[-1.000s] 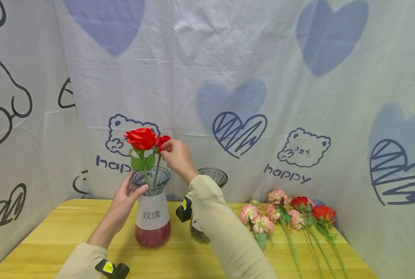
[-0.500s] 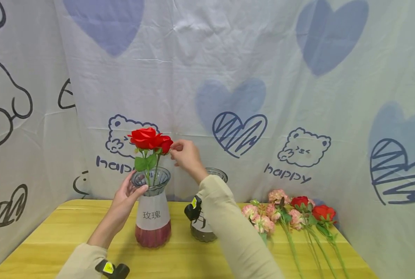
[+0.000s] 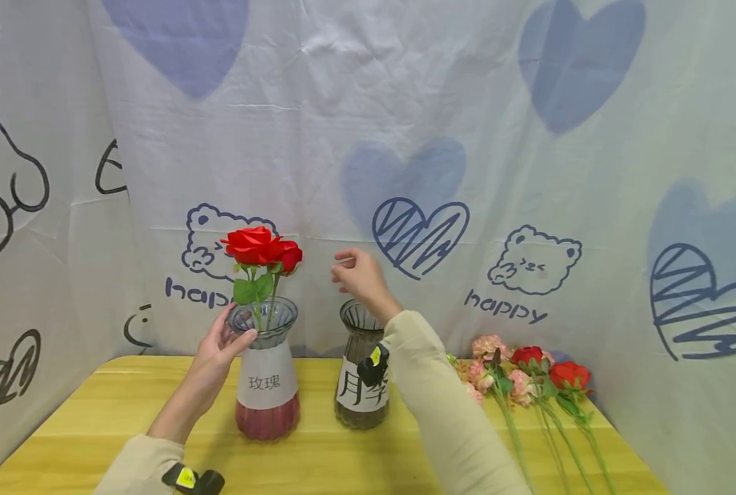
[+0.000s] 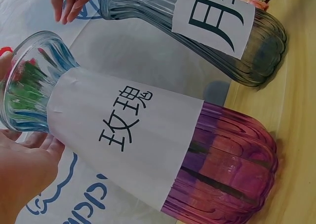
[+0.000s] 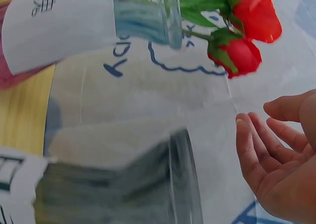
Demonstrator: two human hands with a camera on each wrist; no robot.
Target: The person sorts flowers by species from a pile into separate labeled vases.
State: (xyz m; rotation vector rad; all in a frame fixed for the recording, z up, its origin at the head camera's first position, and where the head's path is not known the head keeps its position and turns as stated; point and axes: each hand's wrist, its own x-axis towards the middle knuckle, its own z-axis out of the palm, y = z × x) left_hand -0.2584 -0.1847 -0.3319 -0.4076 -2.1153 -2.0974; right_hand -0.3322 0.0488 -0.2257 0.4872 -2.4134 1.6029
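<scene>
Two red roses (image 3: 253, 246) stand in a ribbed glass vase (image 3: 267, 415) with a pink base and a white paper label, seen in the head view. My left hand (image 3: 216, 348) holds this vase at its neck, thumb at the front and fingers behind. In the left wrist view, part of that hand (image 4: 29, 169) shows at the neck. My right hand (image 3: 361, 276) is in the air above a dark grey glass vase (image 3: 361, 416), apart from the roses. Nothing lies between its loosely bent fingers (image 5: 245, 140) in the right wrist view.
At the right of the yellow wooden table (image 3: 120, 412) lie pink flowers (image 3: 490, 347) and more red roses (image 3: 569, 375), their stems toward the front. A white cloth (image 3: 318, 172) with hearts and bears hangs behind.
My right hand has let go of the smaller rose and moved right, over the grey vase. Both roses now stand close together. The left hand keeps its hold on the vase.
</scene>
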